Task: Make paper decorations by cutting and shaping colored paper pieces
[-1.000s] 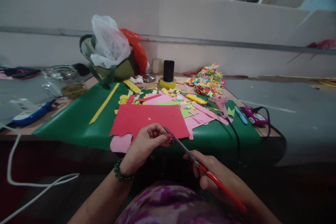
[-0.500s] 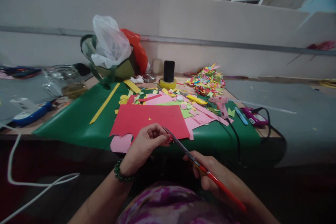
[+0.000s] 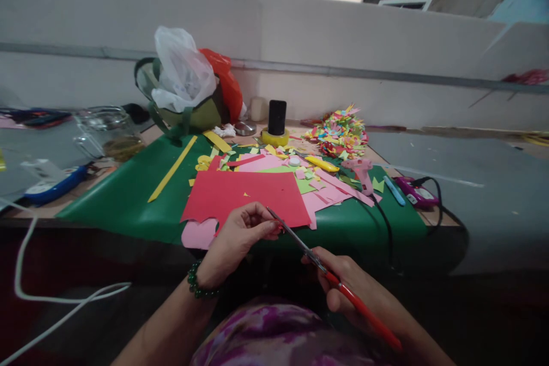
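My left hand [image 3: 244, 229], with a green bead bracelet at the wrist, is closed in a pinch on a small red paper piece [image 3: 279, 227], mostly hidden by the fingers. Red-handled scissors [image 3: 295, 239] are gripped in my right hand [image 3: 347, 280]. Their blades look nearly closed and point up and left, tips beside my left fingertips. Behind the hands lies a red paper sheet [image 3: 253, 191] with a curved cut in its near edge. A pink paper piece [image 3: 198, 234] sticks out below it, at the green mat's front edge.
On the green mat [image 3: 137, 189] are paper scraps, a yellow cutter [image 3: 322, 163], a pink glue gun [image 3: 361, 174] with a black cord, and a light-blue pen-like tool [image 3: 394, 191]. Behind stand a phone [image 3: 277, 117], a colourful paper pile [image 3: 338, 132] and a bag [image 3: 189, 114].
Almost nothing differs. The view has shifted very slightly; both hands keep their places, and the scissors stay beside the left fingertips.
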Tool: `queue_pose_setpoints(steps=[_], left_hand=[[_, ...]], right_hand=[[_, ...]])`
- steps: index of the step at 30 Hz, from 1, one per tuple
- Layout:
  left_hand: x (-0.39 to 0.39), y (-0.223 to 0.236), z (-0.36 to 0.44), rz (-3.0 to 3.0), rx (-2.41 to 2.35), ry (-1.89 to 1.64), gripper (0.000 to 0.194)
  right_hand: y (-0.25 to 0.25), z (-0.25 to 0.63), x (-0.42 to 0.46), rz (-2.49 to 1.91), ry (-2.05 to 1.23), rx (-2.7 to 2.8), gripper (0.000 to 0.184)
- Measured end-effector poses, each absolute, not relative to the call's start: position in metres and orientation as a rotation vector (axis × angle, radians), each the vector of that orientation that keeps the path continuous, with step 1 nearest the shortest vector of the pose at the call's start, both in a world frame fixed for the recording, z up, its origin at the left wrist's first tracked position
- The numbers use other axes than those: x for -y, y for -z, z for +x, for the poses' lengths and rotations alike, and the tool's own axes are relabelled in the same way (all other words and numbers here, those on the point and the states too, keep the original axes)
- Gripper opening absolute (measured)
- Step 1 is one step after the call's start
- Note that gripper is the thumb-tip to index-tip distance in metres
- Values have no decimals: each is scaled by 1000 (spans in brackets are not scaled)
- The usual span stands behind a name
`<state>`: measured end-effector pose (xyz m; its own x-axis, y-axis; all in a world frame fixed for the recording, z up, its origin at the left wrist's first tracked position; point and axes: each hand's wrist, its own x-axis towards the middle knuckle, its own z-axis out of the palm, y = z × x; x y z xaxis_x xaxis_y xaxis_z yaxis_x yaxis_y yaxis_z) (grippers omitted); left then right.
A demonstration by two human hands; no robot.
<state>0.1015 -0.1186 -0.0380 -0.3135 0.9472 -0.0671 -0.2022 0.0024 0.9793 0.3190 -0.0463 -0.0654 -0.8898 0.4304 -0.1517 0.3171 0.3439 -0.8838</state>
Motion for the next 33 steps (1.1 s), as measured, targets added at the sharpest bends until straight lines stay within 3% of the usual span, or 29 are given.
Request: queue_pose_setpoints(steps=[9, 18, 33], left_hand=[[120, 39, 101, 831, -1296, -1501, 25], [121, 39, 94, 760, -1244, -1530, 33], [122, 26, 86, 1018, -1299, -1235, 40]], right_hand=[[65, 318, 44, -623, -1466, 2544, 89], [67, 331, 39, -529, -1424, 2571, 97], [66, 335, 37, -472, -1392, 2665, 102]])
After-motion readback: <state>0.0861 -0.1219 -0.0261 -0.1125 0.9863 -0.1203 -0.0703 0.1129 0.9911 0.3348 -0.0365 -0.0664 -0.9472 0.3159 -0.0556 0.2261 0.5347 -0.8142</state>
